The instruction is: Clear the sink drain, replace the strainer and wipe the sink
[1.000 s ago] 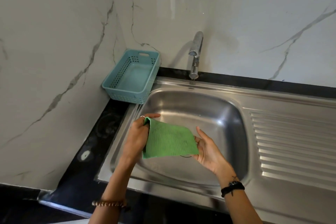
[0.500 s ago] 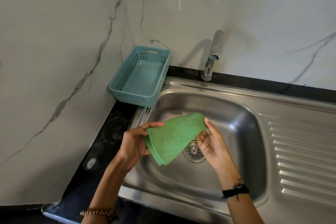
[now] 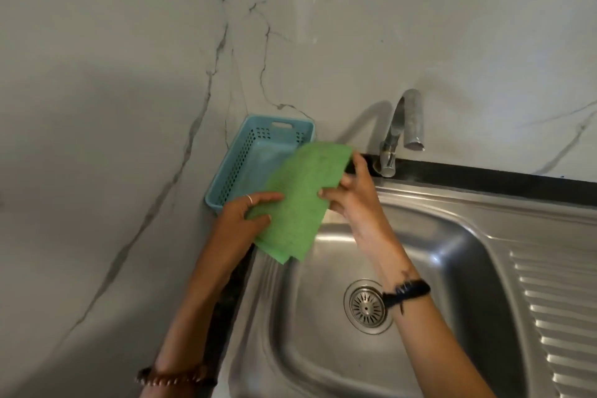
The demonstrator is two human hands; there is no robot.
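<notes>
A folded green cloth [image 3: 298, 200] is held in the air over the sink's back left corner, partly in front of the blue basket. My left hand [image 3: 240, 220] pinches its lower left edge between thumb and fingers. My right hand [image 3: 352, 194] grips its right edge, one finger up along the top corner. Below, the steel sink [image 3: 323, 349] shows its round metal strainer [image 3: 366, 306] seated in the drain, partly behind my right wrist.
A light blue perforated basket [image 3: 248, 145] stands on the black counter in the corner against the marble wall. A chrome tap [image 3: 400, 129] rises behind the basin. A ribbed draining board [image 3: 555, 317] lies on the right.
Both hands have carried the green cloth up and away from the middle of the basin toward the basket. The strainer is now fully uncovered.
</notes>
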